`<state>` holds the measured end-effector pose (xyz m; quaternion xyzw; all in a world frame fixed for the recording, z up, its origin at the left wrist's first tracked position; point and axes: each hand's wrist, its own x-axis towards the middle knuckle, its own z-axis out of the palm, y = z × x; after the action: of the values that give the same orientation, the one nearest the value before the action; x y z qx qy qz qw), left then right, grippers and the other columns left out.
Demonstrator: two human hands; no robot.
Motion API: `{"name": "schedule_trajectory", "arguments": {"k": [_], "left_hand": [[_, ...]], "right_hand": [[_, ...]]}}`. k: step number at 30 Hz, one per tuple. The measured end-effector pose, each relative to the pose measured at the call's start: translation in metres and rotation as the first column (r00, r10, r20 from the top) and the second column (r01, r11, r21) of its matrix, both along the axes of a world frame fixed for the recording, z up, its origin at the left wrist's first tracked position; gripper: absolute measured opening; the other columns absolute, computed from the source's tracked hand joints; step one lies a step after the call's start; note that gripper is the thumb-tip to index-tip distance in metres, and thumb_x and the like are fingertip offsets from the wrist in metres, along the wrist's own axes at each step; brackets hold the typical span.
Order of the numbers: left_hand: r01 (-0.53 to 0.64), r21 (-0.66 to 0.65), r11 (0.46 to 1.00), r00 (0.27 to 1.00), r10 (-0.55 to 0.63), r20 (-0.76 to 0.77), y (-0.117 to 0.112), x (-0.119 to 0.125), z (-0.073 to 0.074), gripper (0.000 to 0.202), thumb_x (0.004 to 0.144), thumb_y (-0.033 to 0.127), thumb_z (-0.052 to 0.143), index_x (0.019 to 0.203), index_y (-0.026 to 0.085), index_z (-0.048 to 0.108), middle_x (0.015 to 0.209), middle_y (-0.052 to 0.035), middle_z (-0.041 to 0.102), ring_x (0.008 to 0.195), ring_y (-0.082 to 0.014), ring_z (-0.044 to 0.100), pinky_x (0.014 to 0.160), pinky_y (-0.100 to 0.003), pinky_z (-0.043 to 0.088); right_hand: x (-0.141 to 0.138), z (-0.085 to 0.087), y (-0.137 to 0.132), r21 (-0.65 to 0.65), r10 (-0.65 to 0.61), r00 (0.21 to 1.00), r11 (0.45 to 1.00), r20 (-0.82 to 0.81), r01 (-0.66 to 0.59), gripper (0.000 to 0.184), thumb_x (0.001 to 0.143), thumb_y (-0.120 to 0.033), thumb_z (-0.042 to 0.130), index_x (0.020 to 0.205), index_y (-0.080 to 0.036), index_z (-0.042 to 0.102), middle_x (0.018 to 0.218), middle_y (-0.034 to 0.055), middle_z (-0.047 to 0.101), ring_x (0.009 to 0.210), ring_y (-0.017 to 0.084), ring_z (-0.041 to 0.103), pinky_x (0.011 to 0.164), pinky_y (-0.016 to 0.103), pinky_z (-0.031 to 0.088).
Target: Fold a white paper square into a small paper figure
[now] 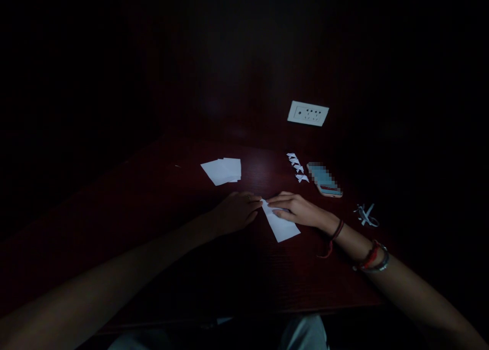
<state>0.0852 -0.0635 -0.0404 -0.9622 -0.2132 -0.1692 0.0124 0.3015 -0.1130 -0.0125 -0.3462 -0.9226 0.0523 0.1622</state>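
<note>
A white sheet of paper lies slanted on the dark red table, its narrow far end between my two hands. My right hand rests over the sheet's right side, fingers stretched toward that end and thumb apart on the paper. At the same end, the outstretched fingertips of my left hand touch the left corner; its thumb is apart from the fingers. Neither hand visibly grips the paper. Small folded white paper pieces stand in a row beyond my right hand.
Several loose white sheets overlap at the back left. A phone lies right of the folded pieces. Thin pale strips sit near my right forearm. A socket plate is on the wall. The surroundings are very dark.
</note>
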Motion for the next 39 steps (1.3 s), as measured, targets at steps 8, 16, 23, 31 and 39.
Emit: {"name": "schedule_trajectory", "arguments": {"k": [8,16,23,31,39], "left_hand": [[-0.029,0.02,0.999,0.999,0.03,-0.042,0.0,0.0,-0.001,0.03,0.085,0.028,0.037,0.112,0.023,0.048,0.119,-0.0018,0.049,0.103,-0.0206,0.044,0.081,-0.036,0.033],[-0.026,-0.002,1.0,1.0,0.026,0.005,-0.004,0.001,0.004,0.027,0.085,0.024,0.037,0.108,0.022,0.05,0.114,-0.0024,0.051,0.1,-0.0194,0.045,0.081,-0.034,0.033],[-0.035,-0.017,0.999,0.994,0.036,0.099,0.001,0.008,-0.001,0.02,0.084,0.02,0.038,0.092,0.018,0.056,0.095,-0.0036,0.053,0.089,-0.0161,0.048,0.081,-0.033,0.034],[-0.065,-0.073,0.995,0.987,0.075,0.141,0.0,0.008,-0.001,0.014,0.081,0.021,0.045,0.092,0.018,0.054,0.091,-0.0031,0.054,0.085,-0.0164,0.049,0.078,-0.033,0.035],[-0.1,-0.186,0.977,0.957,0.146,0.252,0.004,0.01,-0.001,0.013,0.081,0.018,0.043,0.077,0.017,0.055,0.085,-0.0019,0.05,0.082,-0.0143,0.047,0.075,-0.029,0.038]], "right_hand": [[0.0,0.0,-0.006,0.021,-0.034,0.994,0.999,0.104,0.032,0.038,0.083,-0.027,0.042,0.117,-0.012,0.048,0.114,0.0075,0.055,0.1,0.019,0.048,0.088,0.035,0.038],[0.02,0.013,-0.04,0.01,-0.139,0.977,0.99,0.162,0.14,0.03,0.081,-0.03,0.046,0.106,-0.016,0.057,0.104,0.0072,0.061,0.096,0.02,0.051,0.083,0.037,0.038],[0.004,0.013,-0.018,-0.081,-0.383,0.916,0.923,-0.119,0.375,0.018,0.079,-0.025,0.047,0.088,-0.015,0.059,0.085,0.0057,0.062,0.078,0.014,0.055,0.072,0.026,0.041],[-0.023,0.002,0.012,-0.302,-0.509,0.86,0.824,-0.022,0.48,0.012,0.067,-0.019,0.059,0.079,-0.016,0.06,0.068,0.0029,0.06,0.061,0.013,0.053,0.057,0.024,0.037],[-0.024,0.0,0.007,-0.376,-0.49,0.86,0.831,-0.142,0.411,0.012,0.072,-0.014,0.047,0.074,-0.016,0.059,0.067,0.0,0.059,0.06,0.008,0.05,0.054,0.018,0.037]]}}
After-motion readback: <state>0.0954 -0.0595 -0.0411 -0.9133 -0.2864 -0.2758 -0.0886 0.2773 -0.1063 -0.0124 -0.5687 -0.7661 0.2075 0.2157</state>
